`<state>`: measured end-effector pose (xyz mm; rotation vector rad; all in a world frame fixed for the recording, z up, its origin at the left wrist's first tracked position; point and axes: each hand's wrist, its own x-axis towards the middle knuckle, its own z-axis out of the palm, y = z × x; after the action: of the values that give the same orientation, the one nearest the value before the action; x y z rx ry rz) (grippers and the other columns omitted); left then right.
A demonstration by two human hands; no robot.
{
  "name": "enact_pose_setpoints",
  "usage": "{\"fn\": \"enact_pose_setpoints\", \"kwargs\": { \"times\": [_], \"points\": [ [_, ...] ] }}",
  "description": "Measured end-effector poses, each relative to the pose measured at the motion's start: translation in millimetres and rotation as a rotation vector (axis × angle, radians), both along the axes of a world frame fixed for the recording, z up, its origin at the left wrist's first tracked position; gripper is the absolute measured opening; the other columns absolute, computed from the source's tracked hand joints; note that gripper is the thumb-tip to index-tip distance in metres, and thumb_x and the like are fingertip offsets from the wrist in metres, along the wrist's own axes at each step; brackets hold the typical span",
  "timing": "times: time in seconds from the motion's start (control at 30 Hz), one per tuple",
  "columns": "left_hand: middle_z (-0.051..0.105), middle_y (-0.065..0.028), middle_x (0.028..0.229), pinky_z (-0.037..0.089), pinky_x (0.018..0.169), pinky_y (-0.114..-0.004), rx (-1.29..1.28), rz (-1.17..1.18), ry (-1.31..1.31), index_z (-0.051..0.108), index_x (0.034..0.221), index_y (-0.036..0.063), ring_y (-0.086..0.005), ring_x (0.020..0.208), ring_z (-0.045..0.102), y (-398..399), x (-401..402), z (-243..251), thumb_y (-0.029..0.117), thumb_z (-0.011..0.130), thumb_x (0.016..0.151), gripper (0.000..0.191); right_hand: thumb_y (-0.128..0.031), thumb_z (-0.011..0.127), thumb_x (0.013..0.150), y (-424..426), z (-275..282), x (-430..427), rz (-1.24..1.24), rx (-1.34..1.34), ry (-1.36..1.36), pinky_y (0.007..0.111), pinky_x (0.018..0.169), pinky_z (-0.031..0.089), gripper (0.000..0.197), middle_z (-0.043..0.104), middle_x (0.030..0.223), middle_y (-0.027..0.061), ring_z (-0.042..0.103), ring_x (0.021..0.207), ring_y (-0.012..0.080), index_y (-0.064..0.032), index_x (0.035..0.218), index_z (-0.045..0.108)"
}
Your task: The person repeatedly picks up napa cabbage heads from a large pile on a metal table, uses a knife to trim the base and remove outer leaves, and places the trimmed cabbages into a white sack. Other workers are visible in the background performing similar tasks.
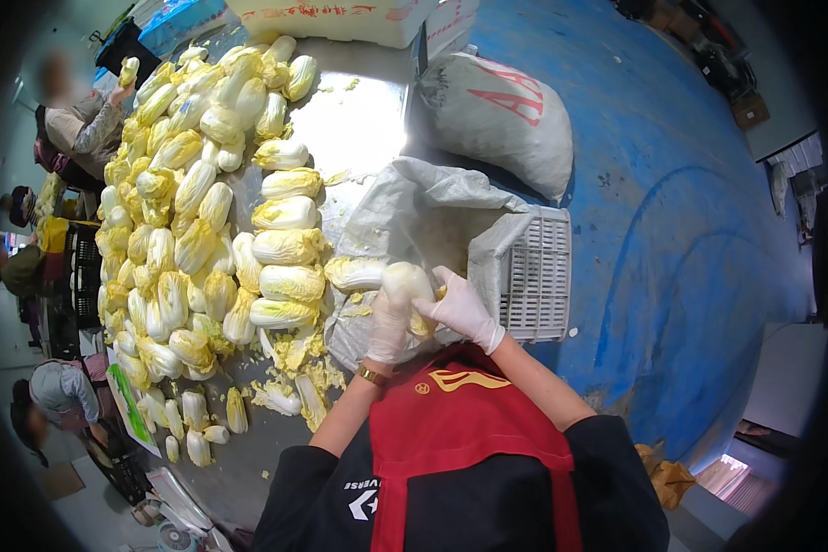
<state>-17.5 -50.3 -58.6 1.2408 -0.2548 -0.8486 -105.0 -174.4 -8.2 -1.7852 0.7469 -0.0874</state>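
In my left hand [390,328], white-gloved and with a watch at the wrist, is a napa cabbage [407,279], held above an opened woven sack. My right hand [468,310], gloved too, pinches at the cabbage's right side, where a bit of yellow leaf shows between the fingers. The woven sack [386,214] lines a white plastic crate [541,276], its mouth folded over the rim. Just left of my hands another napa cabbage [355,273] lies on its side. A row of cabbages [290,245] is lined up beyond it on the metal table [359,103].
A big heap of napa cabbages [179,207] covers the table's left part, with loose trimmed leaves [297,352] near me. A full woven sack [504,117] lies on the blue floor [662,207]. Foam boxes [338,21] stand at the far end. A person [86,131] across the table holds a cabbage.
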Motion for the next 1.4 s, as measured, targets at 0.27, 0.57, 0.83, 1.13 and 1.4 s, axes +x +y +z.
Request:
{"fn": "enact_pose_setpoints", "kwargs": {
  "times": [0.27, 0.57, 0.83, 1.13, 1.4],
  "points": [
    [0.063, -0.0112, 0.104, 0.055, 0.075, -0.033, -0.105, 0.196, 0.441, 0.053, 0.12, 0.0036, -0.0215, 0.088, 0.063, -2, 21, -13, 0.037, 0.06, 0.091, 0.044, -0.025, 0.078, 0.071, 1, -2, -16, -0.263, -0.012, -0.172, 0.034, 0.066, 0.053, 0.04, 0.066, 0.083, 0.0151, 0.067, 0.074, 0.0222, 0.0014, 0.095, 0.058],
    [0.058, -0.0085, 0.115, 0.052, 0.085, -0.032, -0.139, 0.096, 0.269, 0.046, 0.13, 0.0079, -0.0196, 0.101, 0.059, -5, 15, 10, 0.039, 0.059, 0.092, 0.05, -0.039, 0.079, 0.07, -7, 17, -12, -0.077, -0.217, -0.076, 0.037, 0.082, 0.051, 0.054, 0.065, 0.105, 0.0164, 0.064, 0.095, 0.0325, -0.0027, 0.105, 0.061],
    [0.05, -0.0104, 0.125, 0.046, 0.093, -0.032, -0.216, -0.12, 0.382, 0.037, 0.138, 0.0032, -0.0197, 0.111, 0.053, -1, 8, 30, 0.058, 0.045, 0.092, 0.071, -0.034, 0.076, 0.071, 12, 17, 0, -0.047, -0.138, -0.059, 0.035, 0.074, 0.051, 0.049, 0.065, 0.092, 0.0177, 0.065, 0.081, 0.0305, -0.0016, 0.103, 0.058],
    [0.059, -0.0045, 0.101, 0.051, 0.073, -0.03, -0.023, -0.015, 0.306, 0.051, 0.12, 0.0069, -0.0135, 0.09, 0.059, 2, 3, 11, 0.065, 0.042, 0.089, 0.066, -0.032, 0.074, 0.07, 27, 31, 3, -0.056, -0.059, 0.134, 0.041, 0.073, 0.05, 0.046, 0.063, 0.084, 0.0229, 0.064, 0.083, 0.0379, -0.0041, 0.097, 0.051],
    [0.056, -0.0052, 0.1, 0.052, 0.078, -0.034, -0.141, 0.162, 0.651, 0.049, 0.126, 0.0097, -0.0213, 0.089, 0.058, 2, 18, -4, 0.064, 0.047, 0.088, 0.066, -0.023, 0.071, 0.075, 24, 59, -12, -0.095, -0.135, -0.318, 0.034, 0.065, 0.051, 0.032, 0.063, 0.078, 0.0149, 0.064, 0.07, 0.0244, -0.0033, 0.096, 0.057]
  ]
}}
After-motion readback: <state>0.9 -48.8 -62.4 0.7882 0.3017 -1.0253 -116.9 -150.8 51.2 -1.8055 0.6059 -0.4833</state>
